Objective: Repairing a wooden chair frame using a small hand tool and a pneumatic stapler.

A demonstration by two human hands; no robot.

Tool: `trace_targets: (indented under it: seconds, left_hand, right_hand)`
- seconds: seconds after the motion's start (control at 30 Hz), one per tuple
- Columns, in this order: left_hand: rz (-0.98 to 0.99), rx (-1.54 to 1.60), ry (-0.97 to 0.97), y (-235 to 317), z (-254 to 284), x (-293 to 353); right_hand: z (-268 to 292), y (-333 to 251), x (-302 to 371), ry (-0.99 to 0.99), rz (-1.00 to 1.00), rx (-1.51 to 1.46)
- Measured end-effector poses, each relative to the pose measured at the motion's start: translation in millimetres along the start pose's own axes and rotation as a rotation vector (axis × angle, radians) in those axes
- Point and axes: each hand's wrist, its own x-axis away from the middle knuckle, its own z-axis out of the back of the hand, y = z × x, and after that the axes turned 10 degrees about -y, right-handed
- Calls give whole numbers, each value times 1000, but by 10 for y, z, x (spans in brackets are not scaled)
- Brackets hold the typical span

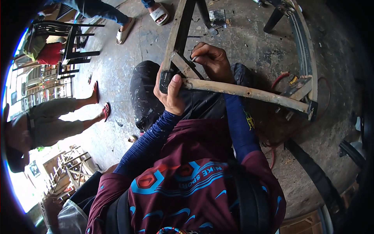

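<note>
The left hand clasps the frame at its corner, over the lap; the right hand pinches a small bit (unidentifiable) by the brace. Likely corner work, calling for steadiness.

The frame, upper centre, is worn matt wood; the shirt, smooth cloth; the floor, scuffed.

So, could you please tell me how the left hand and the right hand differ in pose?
The left hand grips a corner of the wooden frame; the right hand pinches a small object. The left hand sits lower in the picture than the right hand. Both are bare, below dark blue sleeves.
</note>
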Motion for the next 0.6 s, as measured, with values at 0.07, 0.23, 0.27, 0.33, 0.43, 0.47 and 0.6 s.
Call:
trace_targets:
  seconds: [0.07,0.23,0.27,0.33,0.43,0.47,0.6]
  left_hand:
    - [-2,25,4,-20,-16,10]
    - [-5,18,9,-99,21,13]
    - [-38,-37,13,-113,25,13]
    - [-46,-16,44,-100,-18,-12]
    - [-69,36,99,-78,-61,-38]
    - [-74,-34,72,-76,-34,-32]
    - [52,136,41,-30,-30,-3]
  right_hand:
    - [8,79,30,5,5,-39]
    - [37,45,34,-9,-6,22]
    - [60,-14,-13,-55,26,95]
    - [123,-137,-97,-99,55,165]
    - [202,-269,-168,-208,-65,170]
    - [211,-287,-173,-238,-74,300]
    - [236,-333,-241,-310,-118,368]
